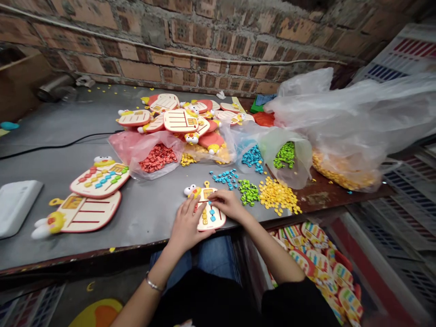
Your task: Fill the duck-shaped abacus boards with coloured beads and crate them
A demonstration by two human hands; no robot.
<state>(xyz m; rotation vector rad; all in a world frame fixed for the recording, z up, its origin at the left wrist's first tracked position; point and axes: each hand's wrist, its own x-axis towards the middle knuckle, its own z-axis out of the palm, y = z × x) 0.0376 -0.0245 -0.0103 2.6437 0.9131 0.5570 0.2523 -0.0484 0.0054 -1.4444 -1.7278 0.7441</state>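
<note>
A cream toy board with a yellow duck-like head lies at the table's front edge. It has slots with red, yellow and blue beads in them. My left hand grips its left side, fingers over the face and thumb along the lower edge, partly hiding the red row. At the upper end of the blue row, my right hand pinches a small blue bead. Loose blue beads, green beads and yellow beads lie in piles just beyond and right of this hand.
Two more boards overlap at left, beside a white device. Behind are a heap of boards and open bags of red, blue and green beads. A large clear bag stands right. Below sits a crate of filled boards.
</note>
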